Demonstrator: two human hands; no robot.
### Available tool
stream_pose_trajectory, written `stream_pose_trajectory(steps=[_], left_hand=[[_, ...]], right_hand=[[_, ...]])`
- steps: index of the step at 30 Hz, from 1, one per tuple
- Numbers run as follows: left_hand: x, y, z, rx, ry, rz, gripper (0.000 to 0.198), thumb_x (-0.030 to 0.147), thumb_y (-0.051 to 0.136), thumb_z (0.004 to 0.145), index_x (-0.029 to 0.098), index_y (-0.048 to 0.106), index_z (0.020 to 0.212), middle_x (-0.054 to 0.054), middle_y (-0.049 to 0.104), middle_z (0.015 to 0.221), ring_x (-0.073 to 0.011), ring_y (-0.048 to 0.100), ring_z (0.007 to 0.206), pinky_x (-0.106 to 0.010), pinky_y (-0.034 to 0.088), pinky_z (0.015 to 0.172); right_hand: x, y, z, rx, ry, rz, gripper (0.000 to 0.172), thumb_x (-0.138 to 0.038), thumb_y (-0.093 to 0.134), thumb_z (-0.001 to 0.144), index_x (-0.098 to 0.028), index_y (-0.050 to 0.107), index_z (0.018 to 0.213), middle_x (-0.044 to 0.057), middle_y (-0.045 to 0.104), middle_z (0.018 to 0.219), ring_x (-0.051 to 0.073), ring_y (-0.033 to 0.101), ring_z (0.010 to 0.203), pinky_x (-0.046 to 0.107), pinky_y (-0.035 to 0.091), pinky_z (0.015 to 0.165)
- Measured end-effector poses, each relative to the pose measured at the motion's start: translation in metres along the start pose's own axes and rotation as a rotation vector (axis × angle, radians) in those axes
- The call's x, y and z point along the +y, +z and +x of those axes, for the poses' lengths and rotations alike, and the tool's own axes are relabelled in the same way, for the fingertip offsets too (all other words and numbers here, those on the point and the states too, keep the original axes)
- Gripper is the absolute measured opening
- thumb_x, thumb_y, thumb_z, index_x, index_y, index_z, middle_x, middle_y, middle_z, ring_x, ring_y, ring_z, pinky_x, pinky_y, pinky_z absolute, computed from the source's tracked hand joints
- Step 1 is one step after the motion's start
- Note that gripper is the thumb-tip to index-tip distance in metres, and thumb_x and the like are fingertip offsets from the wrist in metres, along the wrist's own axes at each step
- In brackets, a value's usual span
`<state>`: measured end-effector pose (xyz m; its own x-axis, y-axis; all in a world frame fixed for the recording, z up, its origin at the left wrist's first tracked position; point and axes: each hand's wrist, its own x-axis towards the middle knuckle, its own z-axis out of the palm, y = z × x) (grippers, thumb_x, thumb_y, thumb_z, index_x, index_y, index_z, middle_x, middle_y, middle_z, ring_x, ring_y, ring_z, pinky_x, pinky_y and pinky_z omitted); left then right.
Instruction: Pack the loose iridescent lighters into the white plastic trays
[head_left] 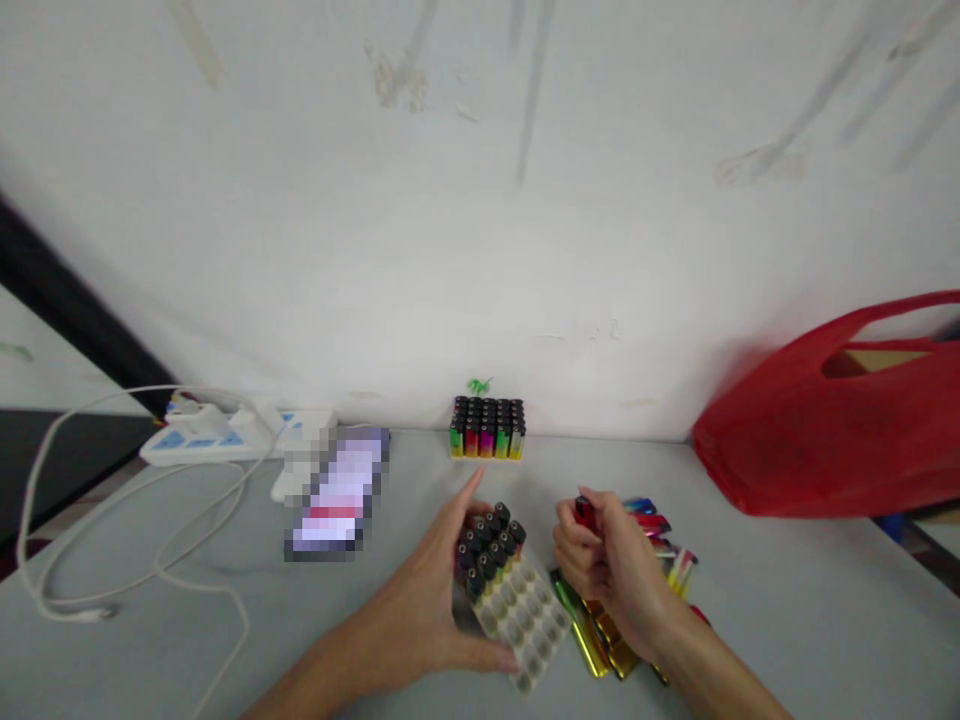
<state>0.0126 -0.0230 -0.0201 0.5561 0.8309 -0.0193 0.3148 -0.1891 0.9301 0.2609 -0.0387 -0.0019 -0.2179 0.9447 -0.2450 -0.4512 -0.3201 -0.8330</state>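
Note:
With fingers along one side and thumb at the near edge, my left hand [424,595] grips a whitish tray [529,625] of round sockets. Several black-topped lighters [491,545] stand upright in the tray's far end; its near sockets show bare. To the right, my right hand [611,560] is closed around a red lighter [585,513], its black top showing between the fingers. Beneath and beside that hand lies a loose pile of shiny lighters [589,640] in gold, green, red and blue, partly hidden by the hand and forearm.
A full block of lighters [487,430] stands against the wall. At left lie a phone [341,495], a white power strip [225,435] and a looping white cable [157,560]. A red bag [832,420] sits at the right on the grey table [420,470].

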Motion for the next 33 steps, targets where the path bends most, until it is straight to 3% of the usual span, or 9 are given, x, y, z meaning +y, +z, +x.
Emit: stream_pose_trajectory(steps=[4, 10, 14, 20, 22, 24, 27, 29, 33], left_hand=[[-0.003, 0.005, 0.007, 0.077, -0.028, -0.026, 0.144, 0.034, 0.103, 0.071, 0.035, 0.007, 0.178, -0.012, 0.060, 0.151, -0.0360, 0.061, 0.140, -0.056, 0.041, 0.128], [0.002, 0.002, 0.008, 0.143, -0.053, 0.130, 0.133, 0.029, 0.099, 0.069, 0.034, 0.020, 0.176, -0.010, 0.069, 0.140, -0.0381, 0.066, 0.131, -0.057, 0.047, 0.122], [0.000, 0.003, 0.005, 0.108, -0.052, 0.094, 0.121, 0.026, 0.093, 0.078, 0.031, 0.022, 0.176, -0.011, 0.067, 0.146, -0.0377, 0.064, 0.137, -0.058, 0.042, 0.127], [-0.006, 0.006, 0.003, 0.087, -0.040, 0.089, 0.097, 0.031, 0.079, 0.096, 0.033, 0.024, 0.177, -0.010, 0.041, 0.178, -0.0379, 0.042, 0.161, -0.059, 0.026, 0.138], [-0.005, 0.006, 0.003, 0.092, -0.048, 0.087, 0.098, 0.033, 0.078, 0.098, 0.034, 0.021, 0.177, -0.010, 0.043, 0.176, -0.0376, 0.043, 0.161, -0.060, 0.026, 0.138], [-0.002, 0.005, 0.004, 0.090, -0.060, 0.089, 0.106, 0.038, 0.086, 0.092, 0.034, 0.022, 0.176, -0.012, 0.051, 0.169, -0.0393, 0.049, 0.155, -0.062, 0.032, 0.135], [0.002, 0.000, 0.004, 0.082, -0.050, 0.159, 0.128, 0.048, 0.105, 0.068, 0.030, 0.031, 0.171, -0.016, 0.054, 0.162, -0.0436, 0.053, 0.148, -0.063, 0.039, 0.130], [0.004, -0.005, 0.004, 0.071, -0.014, 0.236, 0.140, 0.055, 0.110, 0.053, 0.027, 0.035, 0.168, -0.019, 0.050, 0.162, -0.0462, 0.050, 0.149, -0.064, 0.038, 0.130], [0.008, -0.012, 0.004, -0.009, 0.027, 0.309, 0.140, 0.059, 0.109, 0.047, 0.023, 0.040, 0.164, -0.020, 0.047, 0.163, -0.0492, 0.043, 0.153, -0.066, 0.032, 0.132]], right_hand=[[0.003, 0.001, -0.001, 0.028, -0.002, -0.020, 0.052, -0.062, 0.063, 0.090, -0.027, 0.035, 0.064, -0.012, 0.018, 0.056, 0.009, 0.010, 0.049, 0.027, 0.008, 0.044], [0.000, 0.001, 0.000, 0.034, 0.004, -0.035, 0.059, -0.072, 0.065, 0.090, -0.027, 0.036, 0.065, -0.012, 0.016, 0.056, 0.009, 0.008, 0.050, 0.027, 0.006, 0.044], [0.000, 0.001, 0.001, 0.039, 0.023, -0.053, 0.063, -0.076, 0.066, 0.089, -0.026, 0.036, 0.065, -0.012, 0.016, 0.057, 0.009, 0.006, 0.051, 0.027, 0.005, 0.044], [0.001, 0.002, 0.001, 0.024, 0.046, -0.053, 0.063, -0.075, 0.068, 0.089, -0.026, 0.037, 0.065, -0.012, 0.017, 0.057, 0.009, 0.007, 0.051, 0.026, 0.004, 0.043], [0.002, 0.000, 0.002, 0.027, 0.043, -0.054, 0.063, -0.076, 0.067, 0.089, -0.026, 0.037, 0.065, -0.012, 0.016, 0.057, 0.009, 0.007, 0.051, 0.026, 0.004, 0.043], [0.002, -0.002, 0.003, 0.037, 0.039, -0.057, 0.063, -0.075, 0.067, 0.089, -0.026, 0.037, 0.065, -0.012, 0.016, 0.057, 0.009, 0.006, 0.051, 0.025, 0.004, 0.043], [0.003, -0.003, 0.004, 0.055, 0.028, -0.075, 0.061, -0.073, 0.066, 0.090, -0.026, 0.037, 0.065, -0.012, 0.017, 0.057, 0.009, 0.007, 0.051, 0.025, 0.005, 0.044], [0.003, -0.002, 0.004, 0.065, 0.020, -0.090, 0.060, -0.072, 0.064, 0.090, -0.026, 0.037, 0.065, -0.012, 0.018, 0.057, 0.009, 0.009, 0.051, 0.025, 0.006, 0.044], [0.005, 0.001, 0.000, 0.107, -0.002, -0.116, 0.055, -0.068, 0.061, 0.091, -0.026, 0.037, 0.064, -0.012, 0.017, 0.056, 0.009, 0.011, 0.050, 0.025, 0.007, 0.043]])
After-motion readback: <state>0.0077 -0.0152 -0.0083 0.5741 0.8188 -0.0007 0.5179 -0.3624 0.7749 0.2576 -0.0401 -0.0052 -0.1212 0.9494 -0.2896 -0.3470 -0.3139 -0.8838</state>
